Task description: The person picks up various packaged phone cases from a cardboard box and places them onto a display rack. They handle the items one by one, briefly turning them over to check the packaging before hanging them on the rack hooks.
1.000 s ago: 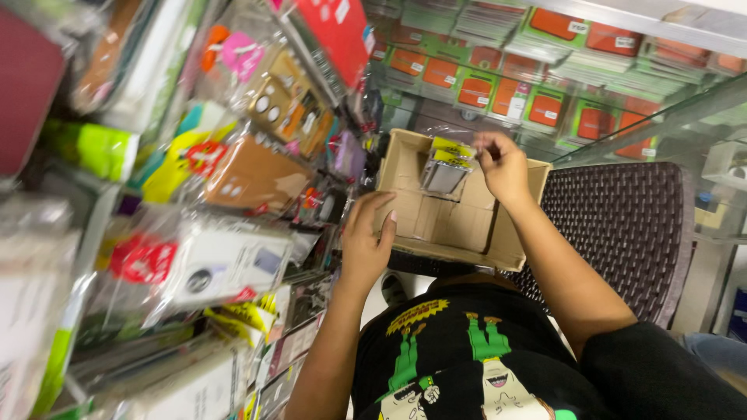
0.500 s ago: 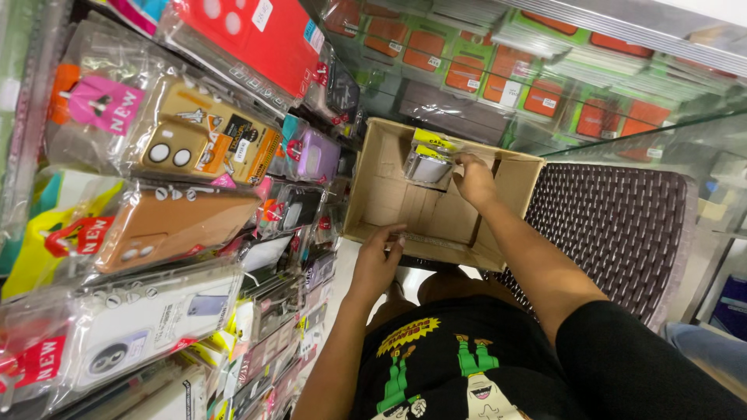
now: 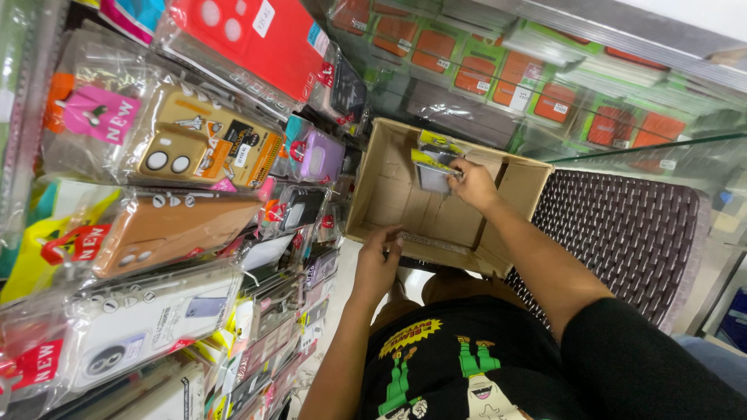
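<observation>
Packaged phone cases (image 3: pixel 433 165), centre frame: pinched by right hand (image 3: pixel 472 185) inside cardboard box (image 3: pixel 521 194); left hand (image 3: pixel 379 260) grips box's near rim.

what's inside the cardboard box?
Inside the cardboard box: a few clear packaged items, gripped by the right hand. Bare cardboard elsewhere. The left hand holds the near rim; the wall beneath it hides that corner.
</observation>
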